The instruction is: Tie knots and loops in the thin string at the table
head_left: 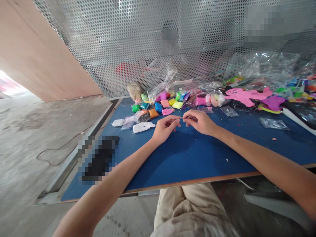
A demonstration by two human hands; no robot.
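The left hand (166, 127) and right hand (201, 122), nearly touching, both seemed pinched on a thin wire (179, 111) — it curved out between them, colourful packets (177, 105) just beyond. Working it seemed the step in hand, the next move calling for a steady, light pinch.

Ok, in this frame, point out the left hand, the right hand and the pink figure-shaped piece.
Left hand (164, 128): head view, back of the hand.
Right hand (201, 122): head view, back of the hand.
Pink figure-shaped piece (243, 95): head view, its body.
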